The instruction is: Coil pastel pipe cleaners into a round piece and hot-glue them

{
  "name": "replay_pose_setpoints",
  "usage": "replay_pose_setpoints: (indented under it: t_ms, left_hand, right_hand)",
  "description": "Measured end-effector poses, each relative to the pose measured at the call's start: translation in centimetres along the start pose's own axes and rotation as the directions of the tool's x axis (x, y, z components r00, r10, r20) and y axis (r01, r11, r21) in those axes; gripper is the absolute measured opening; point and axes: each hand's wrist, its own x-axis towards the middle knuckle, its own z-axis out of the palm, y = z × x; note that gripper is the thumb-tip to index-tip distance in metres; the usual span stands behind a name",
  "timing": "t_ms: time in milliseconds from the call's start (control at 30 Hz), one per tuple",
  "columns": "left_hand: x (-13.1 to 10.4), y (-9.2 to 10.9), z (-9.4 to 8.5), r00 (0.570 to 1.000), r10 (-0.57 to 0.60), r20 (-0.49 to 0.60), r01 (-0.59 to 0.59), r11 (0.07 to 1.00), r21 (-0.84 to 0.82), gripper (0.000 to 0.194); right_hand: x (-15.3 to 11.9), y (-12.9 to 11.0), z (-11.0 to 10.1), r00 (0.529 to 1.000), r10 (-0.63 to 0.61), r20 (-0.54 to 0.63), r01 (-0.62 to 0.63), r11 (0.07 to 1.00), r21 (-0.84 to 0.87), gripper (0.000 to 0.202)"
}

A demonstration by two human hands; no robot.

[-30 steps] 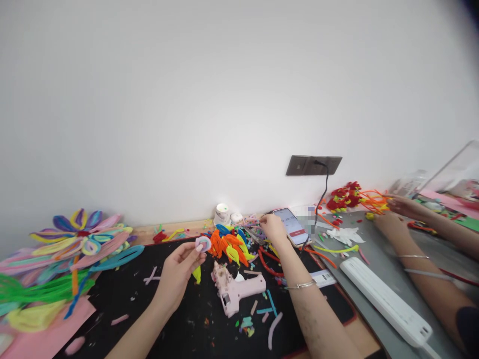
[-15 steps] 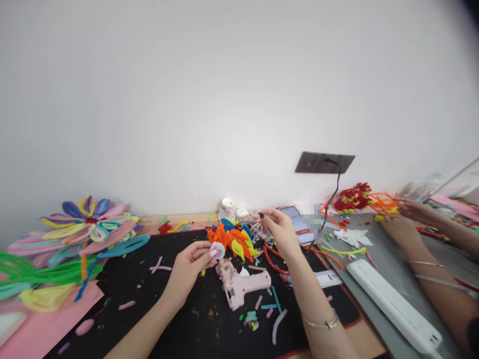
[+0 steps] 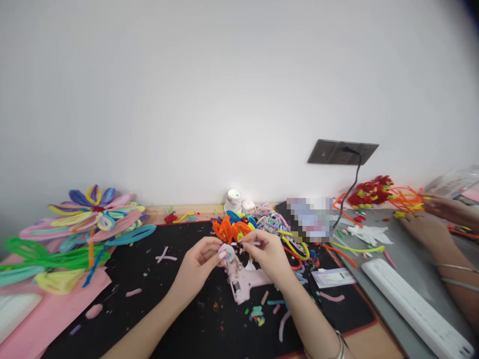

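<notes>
Between the thumb and fingers of my left hand (image 3: 198, 264) is a small coil of pastel pipe cleaner (image 3: 226, 253), pink with blue. My right hand (image 3: 268, 255) is closed in a pinch right beside the coil. A short lilac piece of pipe cleaner (image 3: 256, 243) shows at its fingertips. Under both hands a pink glue gun (image 3: 239, 284) lies on the black mat, its handle partly behind my right hand. Just beyond my fingers is a bundle of orange pipe cleaner loops (image 3: 224, 229).
Large pipe cleaner flowers (image 3: 93, 212) lie at left on pink paper (image 3: 75, 319). A white cup (image 3: 233, 200) stands by the wall. Pipe cleaner scraps (image 3: 257, 311) litter the mat. At right are a white power strip (image 3: 415, 306), a black cord (image 3: 354, 184) and another person's hands (image 3: 422, 234).
My right hand has moved left and down to the coil, bringing the lilac piece against it. My left hand keeps its hold. The view has shifted slightly.
</notes>
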Motion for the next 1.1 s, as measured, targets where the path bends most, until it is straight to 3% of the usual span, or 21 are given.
replay_pose_setpoints:
  t_ms: [167, 1100]
  left_hand:
    - [-0.31, -0.29, 0.16, 1.0, 0.022, 0.019, -0.022, 1.0, -0.003, 0.027]
    - [-0.66, -0.35, 0.11, 0.998, 0.043, 0.044, -0.046, 0.996, 0.078, 0.018]
  right_hand:
    - [-0.18, -0.11, 0.45, 1.0, 0.027, -0.001, -0.027, 0.997, 0.071, 0.009]
    - [-0.37, -0.5, 0.35, 0.995, -0.096, 0.022, 0.097, 0.994, -0.045, 0.012]
